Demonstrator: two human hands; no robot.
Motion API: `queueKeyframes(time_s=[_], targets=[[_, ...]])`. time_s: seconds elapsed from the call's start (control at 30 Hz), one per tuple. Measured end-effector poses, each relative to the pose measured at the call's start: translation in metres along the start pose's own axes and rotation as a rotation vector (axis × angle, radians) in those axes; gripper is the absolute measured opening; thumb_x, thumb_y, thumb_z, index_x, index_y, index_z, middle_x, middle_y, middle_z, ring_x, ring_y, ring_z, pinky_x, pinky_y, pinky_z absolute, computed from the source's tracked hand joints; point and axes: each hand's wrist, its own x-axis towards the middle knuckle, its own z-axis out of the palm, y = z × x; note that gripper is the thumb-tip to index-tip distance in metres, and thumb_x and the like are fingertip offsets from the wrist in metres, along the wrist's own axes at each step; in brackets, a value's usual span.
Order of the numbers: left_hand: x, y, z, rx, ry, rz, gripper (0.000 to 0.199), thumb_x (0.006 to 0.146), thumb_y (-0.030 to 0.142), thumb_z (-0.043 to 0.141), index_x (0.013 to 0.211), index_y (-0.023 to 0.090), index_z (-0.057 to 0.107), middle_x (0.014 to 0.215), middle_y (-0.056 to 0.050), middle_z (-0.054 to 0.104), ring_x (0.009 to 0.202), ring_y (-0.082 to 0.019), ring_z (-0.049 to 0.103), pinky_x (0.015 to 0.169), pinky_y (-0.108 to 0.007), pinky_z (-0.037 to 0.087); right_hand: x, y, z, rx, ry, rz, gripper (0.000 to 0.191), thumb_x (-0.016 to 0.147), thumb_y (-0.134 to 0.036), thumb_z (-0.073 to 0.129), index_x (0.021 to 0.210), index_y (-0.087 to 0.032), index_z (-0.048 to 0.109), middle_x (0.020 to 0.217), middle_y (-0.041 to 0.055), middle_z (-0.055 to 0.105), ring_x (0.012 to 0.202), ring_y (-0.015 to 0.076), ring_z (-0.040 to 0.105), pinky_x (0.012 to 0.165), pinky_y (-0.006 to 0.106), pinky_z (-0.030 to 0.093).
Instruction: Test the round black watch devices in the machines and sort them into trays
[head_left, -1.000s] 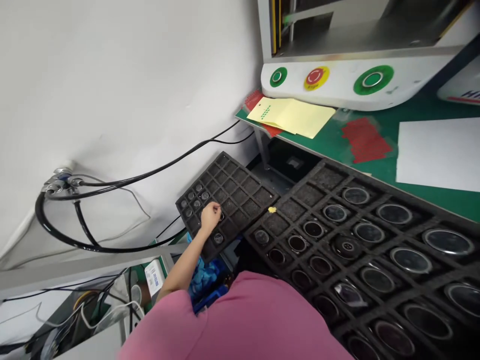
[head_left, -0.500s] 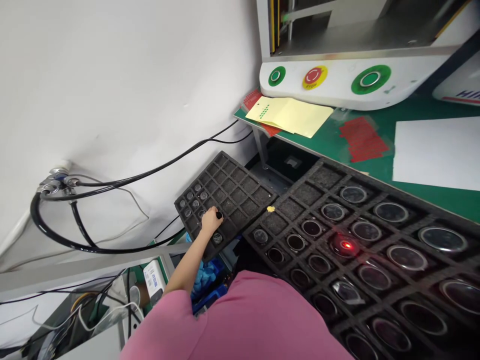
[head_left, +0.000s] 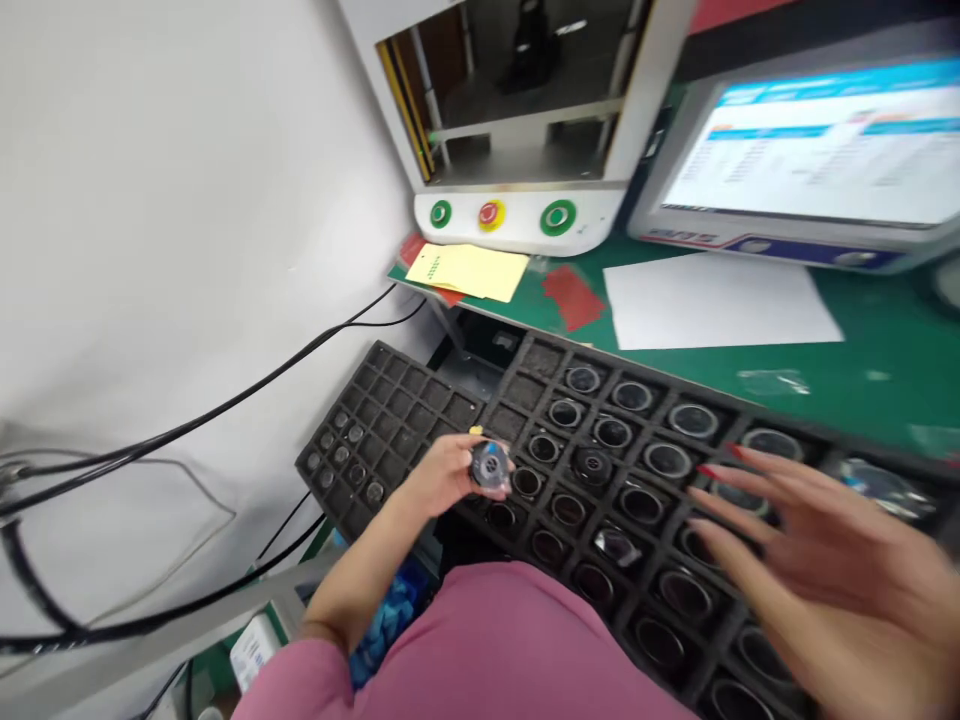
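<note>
My left hand [head_left: 441,478] grips a round smartwatch body [head_left: 490,465] by its edge. Its dark back faces up, with a sensor pattern in the middle and a small blue patch at the top. Below it lies the join between the smaller foam tray [head_left: 393,440] and the larger foam tray [head_left: 541,356]. My right hand [head_left: 832,560], slightly blurred, hovers above the larger tray with fingers outstretched and nothing in them. Round dark-glass pieces fill many pockets of that tray. One pocket there holds a watch body [head_left: 592,465] with a similar sensor pattern.
A machine with green and red buttons [head_left: 491,214] stands behind the trays. Beside it is a lit monitor [head_left: 817,150]. Yellow paper [head_left: 469,272], red sheets [head_left: 573,297] and white paper [head_left: 720,300] lie on the green bench. Black hoses [head_left: 225,400] cross by the wall.
My left hand has lifted the smartwatch body from the smaller tray and brought it right. My right hand has come into view. The view has swung right, bringing in the monitor.
</note>
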Motion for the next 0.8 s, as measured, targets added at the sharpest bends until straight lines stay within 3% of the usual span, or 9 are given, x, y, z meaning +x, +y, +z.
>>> queueKeyframes(time_s=[0.1,0.17,0.27,0.4,0.5,0.6,0.63,0.73,0.8], targets=[[0.009,0.012,0.046,-0.331,-0.347,-0.097,0.07,0.043,0.063,0.086,0.088,0.011,0.074,0.076,-0.01,0.073,0.055,-0.019,0.067,0.052,-0.028,0.055,0.004,-0.015,0.026,0.105,-0.13,-0.069,0.046,0.075,-0.011,0.075,0.113,-0.036,0.066,0.122,0.0052,0.059,0.106,0.0191,0.066,0.085,0.034,0.063],[0.013,0.016,0.067,-0.362,-0.446,-0.148,0.064,0.044,0.058,0.089,0.083,0.01,0.074,0.067,-0.007,0.07,0.052,-0.017,0.066,0.049,-0.026,0.055,0.007,-0.022,0.035,0.124,-0.173,-0.083,0.049,0.077,-0.007,0.071,0.115,-0.036,0.063,0.126,0.0039,0.056,0.109,0.0182,0.064,0.088,0.035,0.062],[0.018,0.017,0.084,-0.351,-0.507,-0.187,0.062,0.045,0.055,0.09,0.082,0.009,0.074,0.063,-0.006,0.068,0.051,-0.017,0.065,0.049,-0.027,0.055,0.005,-0.027,0.036,0.135,-0.181,-0.063,0.045,0.079,-0.006,0.069,0.113,-0.034,0.063,0.128,0.0048,0.053,0.101,0.0162,0.065,0.08,0.032,0.064],[0.022,0.017,0.089,-0.364,-0.464,-0.191,0.057,0.044,0.048,0.092,0.084,0.012,0.075,0.07,-0.005,0.072,0.055,-0.017,0.067,0.052,-0.026,0.056,-0.002,-0.035,0.026,0.157,-0.171,-0.045,0.038,0.08,-0.006,0.067,0.107,-0.031,0.064,0.124,0.0048,0.054,0.081,0.0106,0.064,0.065,0.025,0.062],[0.026,0.017,0.085,-0.364,-0.414,-0.163,0.052,0.049,0.044,0.092,0.086,0.012,0.076,0.077,-0.007,0.074,0.057,-0.015,0.068,0.054,-0.023,0.057,0.013,-0.031,0.0,0.084,-0.09,-0.056,0.032,0.079,-0.011,0.07,0.104,-0.03,0.064,0.123,0.0044,0.058,0.079,0.0109,0.063,0.064,0.026,0.061],[0.029,0.018,0.079,-0.396,-0.354,-0.131,0.051,0.051,0.043,0.091,0.089,0.012,0.076,0.081,-0.008,0.075,0.06,-0.016,0.069,0.056,-0.023,0.058,0.06,0.002,-0.046,-0.15,0.259,-0.084,0.04,0.069,-0.029,0.08,0.103,-0.029,0.06,0.122,0.0031,0.059,0.087,0.0146,0.063,0.072,0.031,0.059],[0.029,0.017,0.077,-0.407,-0.343,-0.122,0.051,0.052,0.043,0.091,0.09,0.011,0.076,0.082,-0.009,0.075,0.061,-0.016,0.069,0.057,-0.023,0.058,0.079,0.018,-0.062,-0.187,0.311,-0.074,0.046,0.065,-0.035,0.082,0.102,-0.027,0.058,0.121,0.0036,0.059,0.087,0.0157,0.063,0.072,0.032,0.059],[0.027,0.016,0.072,-0.416,-0.343,-0.105,0.05,0.054,0.042,0.09,0.092,0.012,0.076,0.085,-0.009,0.075,0.063,-0.016,0.07,0.058,-0.022,0.058,0.132,0.066,-0.103,-0.288,0.32,-0.004,0.045,0.063,-0.041,0.083,0.093,-0.02,0.057,0.102,0.0061,0.063,0.076,0.0165,0.063,0.067,0.034,0.057],[0.026,0.016,0.069,-0.408,-0.354,-0.093,0.048,0.056,0.041,0.09,0.092,0.012,0.076,0.086,-0.009,0.075,0.064,-0.016,0.071,0.058,-0.022,0.058,0.155,0.087,-0.117,-0.366,0.296,0.025,0.037,0.074,-0.041,0.077,0.093,-0.016,0.058,0.094,0.0049,0.063,0.072,0.0145,0.062,0.063,0.031,0.055]])
